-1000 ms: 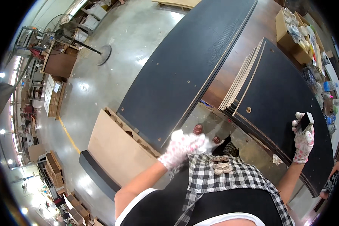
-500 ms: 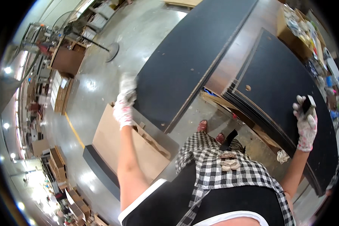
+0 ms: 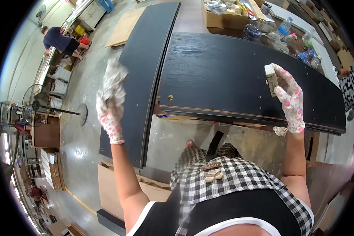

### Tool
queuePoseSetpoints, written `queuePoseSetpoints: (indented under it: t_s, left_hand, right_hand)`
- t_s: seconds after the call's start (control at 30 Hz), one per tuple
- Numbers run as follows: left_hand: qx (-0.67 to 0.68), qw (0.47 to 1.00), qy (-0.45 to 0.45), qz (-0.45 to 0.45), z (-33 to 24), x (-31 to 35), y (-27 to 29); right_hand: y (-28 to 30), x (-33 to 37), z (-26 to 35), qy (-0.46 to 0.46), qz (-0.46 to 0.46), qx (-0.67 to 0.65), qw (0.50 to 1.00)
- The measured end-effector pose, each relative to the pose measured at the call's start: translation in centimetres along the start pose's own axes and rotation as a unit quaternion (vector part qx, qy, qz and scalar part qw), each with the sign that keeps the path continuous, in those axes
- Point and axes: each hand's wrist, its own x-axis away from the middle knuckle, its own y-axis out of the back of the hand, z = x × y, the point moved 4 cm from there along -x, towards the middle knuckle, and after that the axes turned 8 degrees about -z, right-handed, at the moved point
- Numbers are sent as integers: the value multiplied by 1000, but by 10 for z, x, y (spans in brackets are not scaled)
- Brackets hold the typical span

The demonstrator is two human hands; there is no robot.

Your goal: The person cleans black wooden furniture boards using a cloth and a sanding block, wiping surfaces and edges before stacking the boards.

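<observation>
My left hand [image 3: 111, 118], in a white glove with pink spots, is closed around a crumpled greyish-white rag [image 3: 115, 80], slightly blurred. The rag is over the left edge of a long black panel [image 3: 143, 67] with a few small holes. A matching glove covers my right hand [image 3: 290, 100], which pinches a small rectangular block [image 3: 271, 80], white at one end and grey along its side. That hand is above a wide black panel [image 3: 216, 70] with a curved far edge, the top one of a stack. Streaky, shiny marks show on its left part.
A cardboard box [image 3: 226, 21] of odds and ends stands behind the panels, near a plastic bottle [image 3: 284, 26]. A brown board [image 3: 135, 185] lies low at left. A pedestal fan [image 3: 82, 114] stands on the floor. Another person [image 3: 59, 41] bends at a far-left bench.
My view has turned, so the wide panel now lies nearly level across the picture. Both hands keep hold of the rag and block; the right hand's block now faces left.
</observation>
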Motion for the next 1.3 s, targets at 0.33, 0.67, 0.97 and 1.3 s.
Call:
queuePoseSetpoints:
  t_s: [0.33, 0.67, 0.97, 1.3]
  left_hand:
    - [91, 927, 47, 362, -33, 11, -169]
    - [304, 918, 220, 129, 10, 9, -126]
    - [283, 924, 228, 115, 17, 24, -87]
    - [253, 936, 225, 97, 34, 33, -77]
  right_hand:
    - [-116, 53, 35, 283, 145, 268, 910]
    - [-259, 47, 19, 333, 229, 343, 848]
    - [-258, 52, 15, 336, 167, 341, 862]
    - [-190, 55, 28, 229, 114, 439, 861]
